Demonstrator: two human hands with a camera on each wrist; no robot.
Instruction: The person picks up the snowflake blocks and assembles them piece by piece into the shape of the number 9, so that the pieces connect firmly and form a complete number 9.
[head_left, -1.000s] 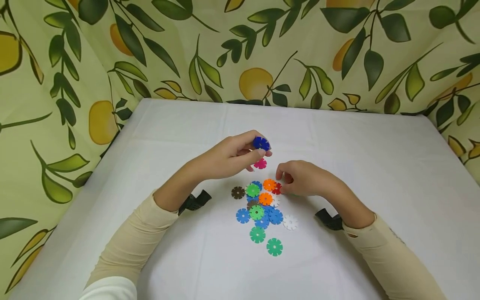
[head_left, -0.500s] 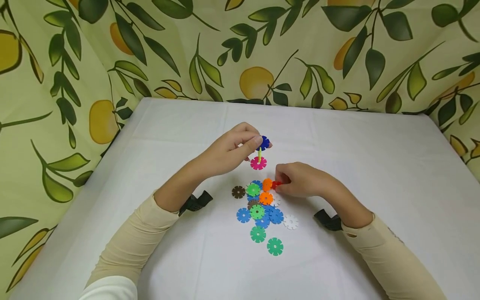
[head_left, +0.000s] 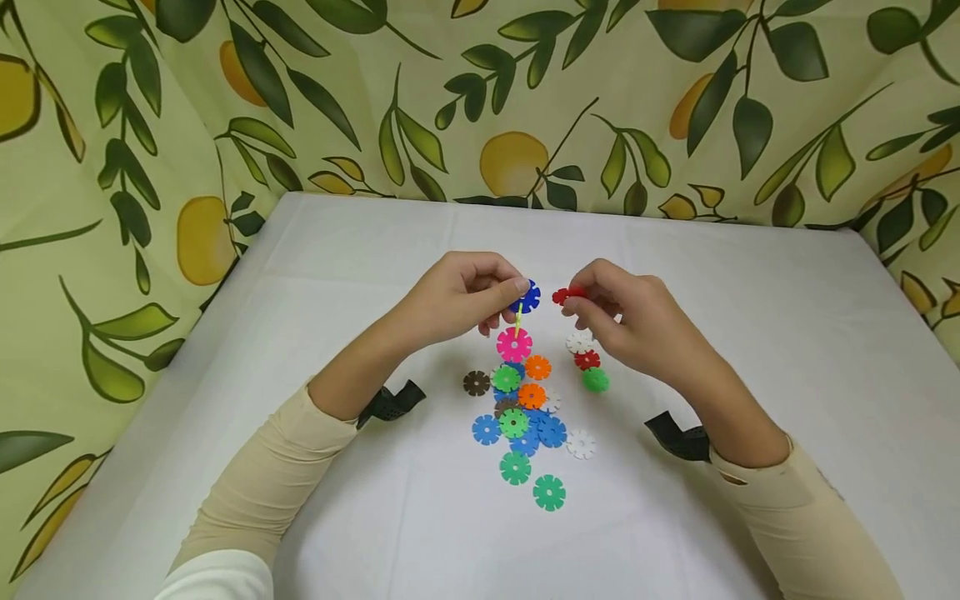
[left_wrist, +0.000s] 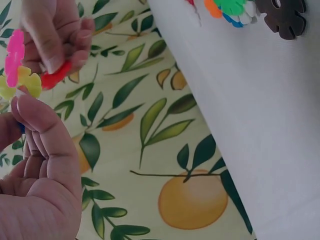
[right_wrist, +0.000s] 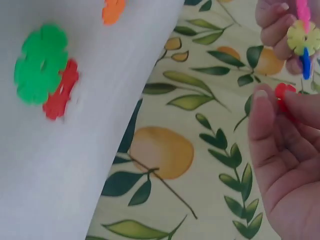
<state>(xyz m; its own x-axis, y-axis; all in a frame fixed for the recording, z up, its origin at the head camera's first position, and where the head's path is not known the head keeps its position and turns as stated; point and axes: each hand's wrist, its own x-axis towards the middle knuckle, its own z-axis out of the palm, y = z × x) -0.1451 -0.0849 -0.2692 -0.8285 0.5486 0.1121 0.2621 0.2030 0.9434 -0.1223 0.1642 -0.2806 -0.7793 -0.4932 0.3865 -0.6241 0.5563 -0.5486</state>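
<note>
In the head view my left hand point(head_left: 457, 300) pinches a dark blue notched snowflake disc point(head_left: 532, 297) between thumb and fingers. A yellow disc point(right_wrist: 300, 39) is slotted into the blue one, and a pink disc point(head_left: 514, 345) is joined at the yellow one's other end, so the three form a short chain. Just to the right, my right hand point(head_left: 637, 321) pinches a red disc point(head_left: 567, 295) held nearly edge-on, apart from the chain. Both hands are raised over the table, beyond the loose discs.
Below the hands, loose discs overlap in a pile on the white table point(head_left: 360, 517), among them orange point(head_left: 532, 396), light green point(head_left: 513, 423) and blue point(head_left: 486, 430). A white, a red point(head_left: 587, 359) and a green disc point(head_left: 596, 380) lie to the right. A leaf-patterned cloth point(head_left: 337, 108) hangs behind.
My right hand has picked the red disc off the pile and lifted it up and away, towards the left hand. The left hand has turned the chain, bringing the yellow and pink discs into view.
</note>
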